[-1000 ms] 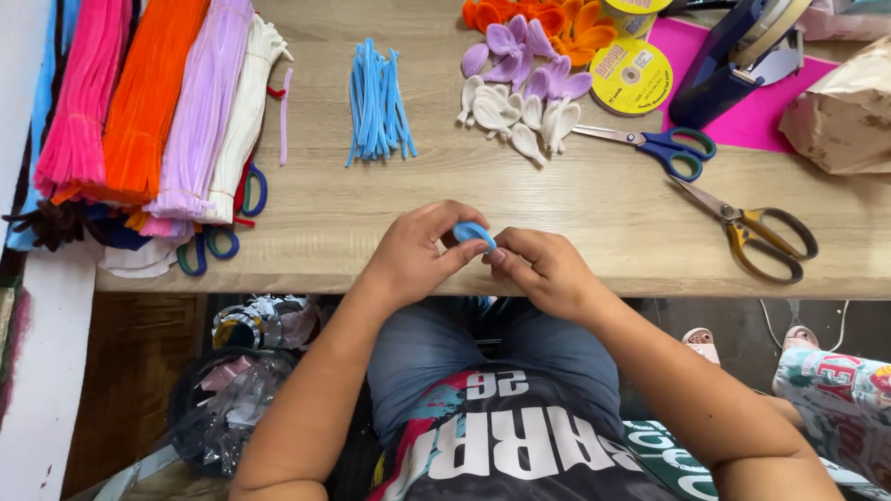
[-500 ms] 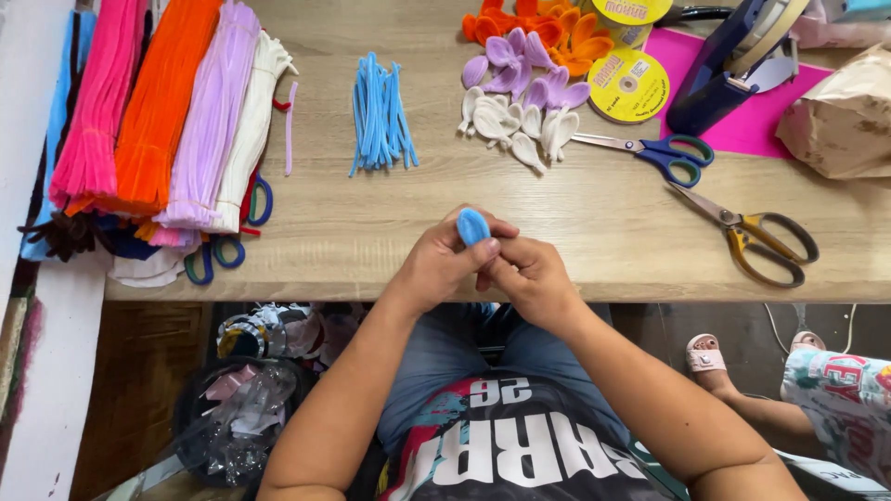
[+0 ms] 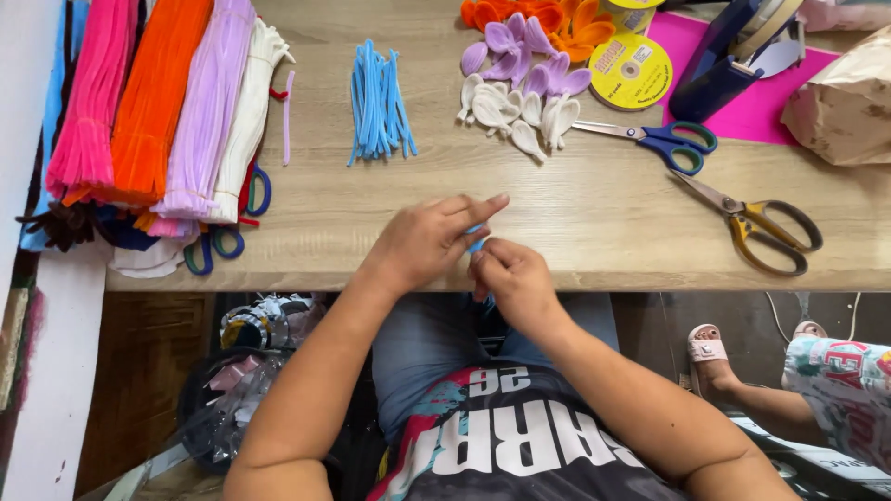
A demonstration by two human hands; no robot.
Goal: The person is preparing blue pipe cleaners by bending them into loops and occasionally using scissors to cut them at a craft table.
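Both hands meet at the near edge of the wooden table (image 3: 594, 232), pinched together on one small blue pipe-cleaner piece (image 3: 475, 243) — only a sliver of it shows between the fingers. The left hand (image 3: 432, 243) covers it from the left with the forefinger stretched out; the right hand (image 3: 510, 278) grips it from below, touching the left.

Farther back lies one loose pile of short blue pipe cleaners (image 3: 379, 109); the exact number cannot be told. At the left edge, four bundles of long pipe cleaners lie side by side: pink (image 3: 91, 102), orange (image 3: 153, 97), lilac (image 3: 206, 107), white (image 3: 249, 107).

Two pairs of scissors lie to the right — one blue-handled (image 3: 664, 144), one yellow-handled (image 3: 756, 223). Beside them sit a cluster of white petals (image 3: 515, 116), purple petals (image 3: 520, 51) and orange petals (image 3: 557, 19), too overlapped to count.

One yellow tape roll (image 3: 631, 70) lies flat beside one dark blue tape dispenser (image 3: 719, 56), which stands on a pink sheet (image 3: 770, 97). One crumpled brown paper bag (image 3: 845, 102) sits at the far right; its contents are hidden.
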